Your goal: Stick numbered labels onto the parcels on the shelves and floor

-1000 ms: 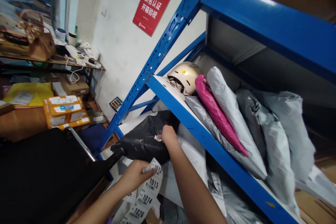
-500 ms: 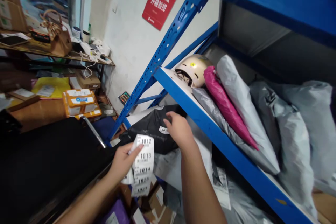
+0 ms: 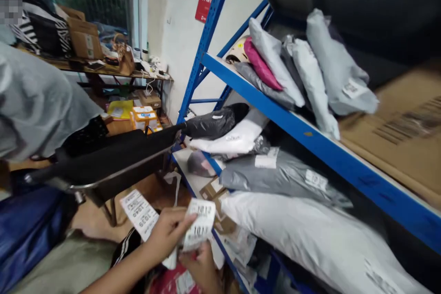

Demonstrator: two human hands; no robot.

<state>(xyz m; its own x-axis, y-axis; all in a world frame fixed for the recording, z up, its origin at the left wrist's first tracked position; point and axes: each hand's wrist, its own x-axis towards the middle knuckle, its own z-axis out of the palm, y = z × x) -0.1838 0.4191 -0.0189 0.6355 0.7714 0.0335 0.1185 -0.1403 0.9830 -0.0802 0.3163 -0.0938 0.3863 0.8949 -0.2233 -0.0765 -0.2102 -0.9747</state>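
A strip of white number labels (image 3: 200,223), printed 1012 and 1013 on its front part, is pinched between the thumb and fingers of my left hand (image 3: 165,234). Another length of it, reading 1040 and 1039, sticks out on the left behind that hand. At the lower end of the front labels, my right hand (image 3: 203,266) has its fingers closed on the strip, partly hidden below it. Past the hands, a black plastic parcel (image 3: 213,121) with a small label lies on the lower shelf, beside a white parcel (image 3: 234,140).
A blue metal rack (image 3: 262,96) slants across the right, with wrapped parcels and a cardboard box (image 3: 399,124) on it. Grey parcels (image 3: 285,174) lie on the lower shelf. At left are a black folding bed or chair (image 3: 120,156) and a person's grey garment (image 3: 37,105).
My right hand has left the black parcel and come down to the label strip. The left hand, with the strip, is lower in view. The view has swung, showing more of the rack.
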